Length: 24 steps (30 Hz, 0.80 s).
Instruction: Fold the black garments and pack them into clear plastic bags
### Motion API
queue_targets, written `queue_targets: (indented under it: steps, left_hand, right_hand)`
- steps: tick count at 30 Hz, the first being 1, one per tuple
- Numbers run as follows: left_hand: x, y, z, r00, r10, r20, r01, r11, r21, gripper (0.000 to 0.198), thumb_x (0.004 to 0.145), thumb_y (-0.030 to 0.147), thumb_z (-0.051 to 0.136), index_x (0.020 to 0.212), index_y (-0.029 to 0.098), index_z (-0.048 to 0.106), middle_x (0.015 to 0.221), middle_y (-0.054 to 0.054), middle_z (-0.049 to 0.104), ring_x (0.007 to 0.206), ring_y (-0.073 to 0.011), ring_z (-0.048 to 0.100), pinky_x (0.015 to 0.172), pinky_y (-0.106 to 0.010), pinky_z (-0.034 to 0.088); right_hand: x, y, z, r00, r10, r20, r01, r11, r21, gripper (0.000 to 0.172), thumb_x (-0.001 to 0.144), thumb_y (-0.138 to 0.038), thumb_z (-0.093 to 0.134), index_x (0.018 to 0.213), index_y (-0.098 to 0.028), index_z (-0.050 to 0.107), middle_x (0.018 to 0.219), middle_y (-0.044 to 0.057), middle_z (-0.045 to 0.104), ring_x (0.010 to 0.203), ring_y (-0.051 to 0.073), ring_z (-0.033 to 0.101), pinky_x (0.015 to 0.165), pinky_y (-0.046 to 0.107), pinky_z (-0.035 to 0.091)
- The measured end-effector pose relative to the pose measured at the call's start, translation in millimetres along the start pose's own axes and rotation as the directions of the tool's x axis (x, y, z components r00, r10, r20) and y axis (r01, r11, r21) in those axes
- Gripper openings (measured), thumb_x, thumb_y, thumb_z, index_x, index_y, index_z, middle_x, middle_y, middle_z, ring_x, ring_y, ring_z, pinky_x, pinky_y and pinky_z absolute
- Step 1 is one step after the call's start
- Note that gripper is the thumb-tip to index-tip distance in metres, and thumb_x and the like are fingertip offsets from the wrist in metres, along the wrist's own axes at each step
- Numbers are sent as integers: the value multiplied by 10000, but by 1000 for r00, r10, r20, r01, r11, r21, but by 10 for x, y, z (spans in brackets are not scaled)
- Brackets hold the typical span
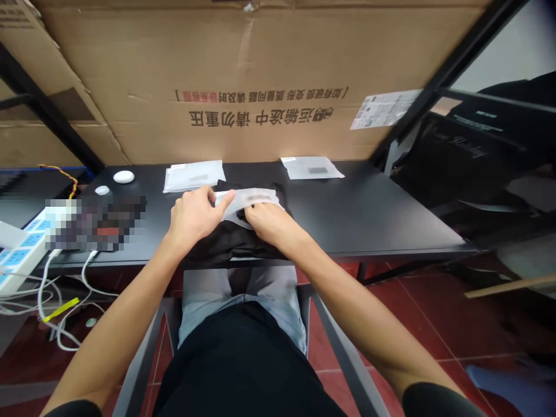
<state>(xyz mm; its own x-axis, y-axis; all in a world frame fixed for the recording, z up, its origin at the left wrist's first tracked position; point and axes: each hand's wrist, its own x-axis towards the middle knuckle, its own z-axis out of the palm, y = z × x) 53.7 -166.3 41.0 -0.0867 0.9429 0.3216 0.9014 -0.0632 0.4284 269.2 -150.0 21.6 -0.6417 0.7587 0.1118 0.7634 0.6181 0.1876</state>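
Left hand (pixel 195 217): fingers close together and stretched forward, tips on the left end of a frosted plastic bag (pixel 254 200); pinching or only touching, impossible to tell from this angle.
Right hand (pixel 264 223): fingers curled down onto the bag's near side, narrow and bunched; firmness of grip also impossible to tell.
Under the fingers: a folded black garment (pixel 230 246), partly beneath the bag, at the near edge of a black table (pixel 391 214).
Ahead of the fingers: two more frosted plastic bags (pixel 194 176) (pixel 311 168), flat on the table, apart from each other; beyond them, a large cardboard sheet (pixel 243 75) with Chinese print.
Left of the fingers: two white round objects (pixel 124 176) (pixel 102 190), a pixelated, unreadable item (pixel 98 223), a blue-and-white power strip (pixel 21 249) with cables.
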Motion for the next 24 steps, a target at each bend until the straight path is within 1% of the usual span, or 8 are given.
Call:
queue_targets:
  steps: [3, 6, 8, 12, 15, 18, 21, 24]
  left_hand:
    - [111, -211, 33, 961, -109, 254, 165, 964, -208, 621, 1011, 756, 647, 674, 241, 730, 737, -121, 768, 684, -282, 710, 705, -381, 540]
    - [208, -317, 98, 870, -63, 489, 327, 816, -477, 485, 932, 628, 798, 686, 214, 744, 780, -119, 807, 620, -201, 691, 628, -318, 553]
    - [259, -321, 132, 837, -48, 546, 425, 685, -592, 393, 875, 547, 885, 753, 198, 750, 861, -125, 834, 689, -188, 739, 651, -291, 593]
    - [395, -286, 119, 866, -65, 496, 462, 482, -744, 331, 838, 414, 957, 859, 196, 709, 919, -87, 815, 871, -221, 830, 782, -311, 683]
    - [569, -315, 59, 914, -90, 396, 397, 402, -825, 268, 864, 283, 920, 858, 180, 672, 914, -59, 768, 882, -213, 821, 858, -381, 725]
    - [790, -423, 13, 949, -174, 263, 308, 338, -889, 229, 912, 179, 841, 840, 175, 623, 931, -43, 731, 898, -192, 787, 904, -454, 748]
    - [1009, -605, 7, 941, -298, 164, 254, 295, -921, 208, 940, 105, 774, 871, 187, 596, 965, -28, 692, 931, -184, 772, 923, -478, 757]
    - [1167, -817, 27, 908, -400, 125, 263, 312, -913, 180, 966, 74, 711, 907, 194, 590, 1005, -22, 668, 948, -169, 770, 923, -436, 753]
  right_hand:
    - [22, -43, -63, 1000, 16, 14, -16, 1000, -5, 369, 1004, 43, 573, 1288, -31, 796, 1173, 280, 852, 1103, 401, 849, 932, 441, 654]
    - [37, -44, -157, 1000, 8, 5, -8, 1000, -23, 314, 1019, 20, 561, 1163, -66, 827, 1101, 266, 862, 1054, 392, 850, 899, 425, 636]
    - [26, 16, -213, 1000, 15, -25, -16, 1000, -25, 323, 1036, 7, 539, 1168, -86, 819, 1068, 243, 868, 1039, 370, 847, 888, 402, 625]
    - [-55, 270, -267, 966, -54, -251, 77, 994, 83, 379, 1084, -64, 526, 1368, -155, 760, 1258, 182, 870, 1189, 331, 824, 945, 384, 646]
    - [-138, 463, -249, 854, -210, -475, 337, 920, 199, 449, 1117, -103, 490, 1472, -236, 731, 1440, 114, 825, 1373, 290, 771, 1122, 450, 658]
    - [-211, 563, -177, 752, -285, -595, 532, 795, 292, 454, 1124, -130, 538, 1478, -322, 748, 1480, 56, 812, 1428, 263, 751, 1276, 532, 600]
    - [-263, 614, -49, 741, -261, -619, 538, 782, 314, 471, 1107, -101, 543, 1449, -333, 769, 1486, 50, 809, 1442, 265, 740, 1307, 578, 573]
    - [-303, 706, 110, 754, -220, -619, 486, 821, 300, 527, 1045, -31, 524, 1389, -319, 801, 1476, 66, 804, 1476, 282, 697, 1274, 589, 586]
